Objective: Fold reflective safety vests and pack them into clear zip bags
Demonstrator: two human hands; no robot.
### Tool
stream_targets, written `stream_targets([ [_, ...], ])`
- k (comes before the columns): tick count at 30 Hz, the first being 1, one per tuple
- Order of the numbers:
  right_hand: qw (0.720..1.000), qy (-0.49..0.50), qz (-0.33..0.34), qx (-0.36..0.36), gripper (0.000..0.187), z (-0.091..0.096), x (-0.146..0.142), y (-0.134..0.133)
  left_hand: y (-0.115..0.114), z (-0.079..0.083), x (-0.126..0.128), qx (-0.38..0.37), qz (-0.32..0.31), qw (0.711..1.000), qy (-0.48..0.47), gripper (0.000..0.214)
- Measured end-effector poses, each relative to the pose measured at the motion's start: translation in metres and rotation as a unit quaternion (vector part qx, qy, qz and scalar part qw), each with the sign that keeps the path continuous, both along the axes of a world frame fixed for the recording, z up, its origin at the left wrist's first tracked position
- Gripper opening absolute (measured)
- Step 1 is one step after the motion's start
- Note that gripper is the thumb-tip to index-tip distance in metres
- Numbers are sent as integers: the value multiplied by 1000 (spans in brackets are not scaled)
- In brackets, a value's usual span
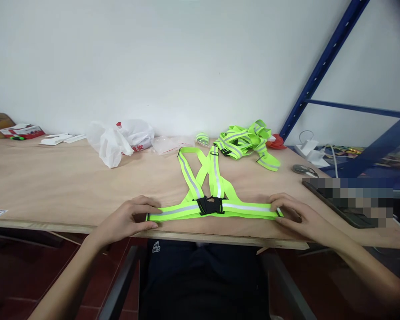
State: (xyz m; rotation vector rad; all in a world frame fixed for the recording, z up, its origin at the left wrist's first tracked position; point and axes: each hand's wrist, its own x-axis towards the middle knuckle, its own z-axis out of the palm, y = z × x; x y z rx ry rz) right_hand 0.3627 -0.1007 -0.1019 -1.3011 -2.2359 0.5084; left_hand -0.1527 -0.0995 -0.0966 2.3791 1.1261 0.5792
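A neon-yellow reflective safety harness (pixel 203 178) lies flat on the wooden table (pixel 53 178), its waist band stretched along the near edge with a black buckle (pixel 210 206) in the middle. Two shoulder straps cross and run away from me. My left hand (pixel 133 218) pinches the left end of the waist band, fingers closed on it. My right hand (pixel 295 215) pinches the right end the same way. A pile of more neon harnesses (pixel 246 142) lies further back, to the right.
White plastic bags (pixel 120 140) sit at the back centre-left, with papers and a red box (pixel 22 131) at the far left. A blue metal rack (pixel 353 106) stands on the right with chargers and cables (pixel 311 153). A dark tablet-like object (pixel 346 209) lies near my right forearm.
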Motion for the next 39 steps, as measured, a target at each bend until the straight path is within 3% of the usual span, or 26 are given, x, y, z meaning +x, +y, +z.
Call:
stream_targets([
  [2,999,-28,-2,19,27,-1,-2,-1,4,8,6,-6,-8,1000,11,31],
  [6,989,-58,-19,133,23,4,-28,0,23,24,31,32,-48,998,40,34],
  [11,967,-95,92,216,16,16,-90,4,36,27,73,130,-120,980,88,35],
  [15,957,-110,155,220,19,18,-133,9,47,30,89,179,-99,972,116,34],
  [18,955,-111,182,206,24,13,-158,9,84,36,91,168,10,972,161,35],
  [21,958,-111,193,182,28,5,-178,5,142,40,90,127,121,962,207,35],
  [24,965,-107,187,150,28,-1,-188,1,201,37,89,112,164,957,212,45],
  [27,970,-88,183,133,28,-4,-191,-2,243,28,88,92,166,960,208,56],
  [30,974,-61,178,126,30,-6,-192,-2,264,16,89,74,144,967,198,56],
  [34,978,-41,171,115,28,-6,-193,-1,274,4,91,66,125,973,183,49],
  [39,978,-34,170,118,25,-7,-195,1,278,16,92,76,118,976,167,45],
])
